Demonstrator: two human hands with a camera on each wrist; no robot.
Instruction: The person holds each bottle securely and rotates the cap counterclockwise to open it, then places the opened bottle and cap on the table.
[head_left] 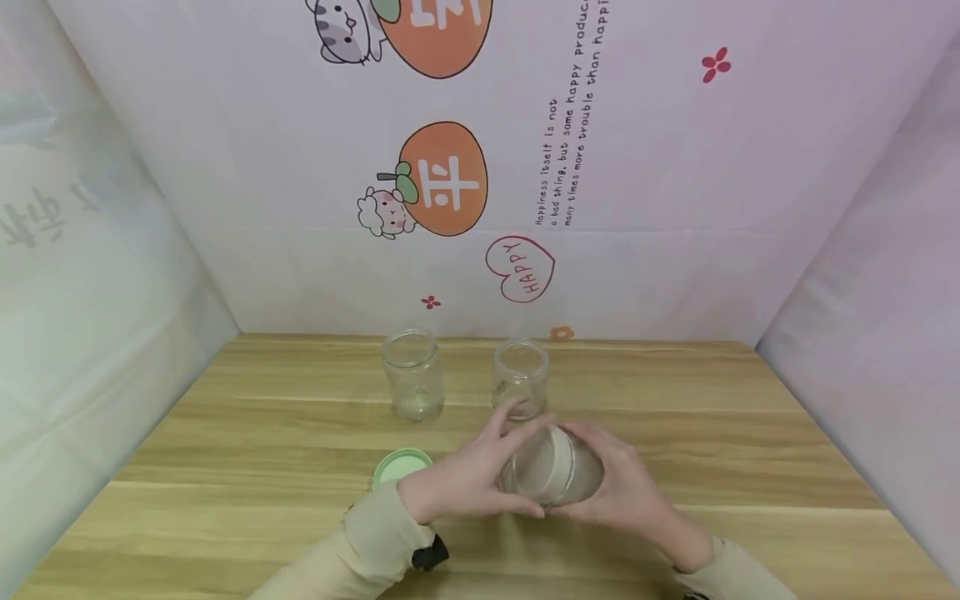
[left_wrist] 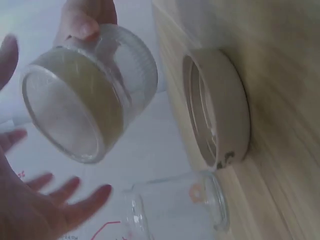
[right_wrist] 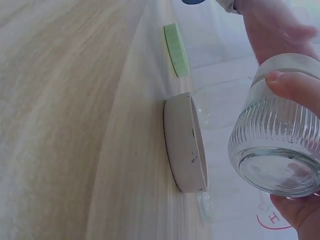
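Note:
My right hand [head_left: 630,492] grips a ribbed clear glass jar [right_wrist: 280,130], tilted above the table, with its thumb along the side and fingers near the base. A cream band [left_wrist: 95,90] rings the jar's other end, which has a pale, flat face. My left hand [head_left: 468,475] is beside that end; in the left wrist view its fingers [left_wrist: 75,207] are spread and apart from the jar. Below the jar, a shallow, thick-walled beige round piece [left_wrist: 232,110] with dark marks lies on the table, hollow side up.
Two open clear glass jars, a left one [head_left: 412,383] and a right one [head_left: 521,375], stand toward the back of the wooden table [head_left: 247,433]. A green lid [head_left: 401,467] lies by my left wrist. Printed white cloth [head_left: 637,275] hangs behind.

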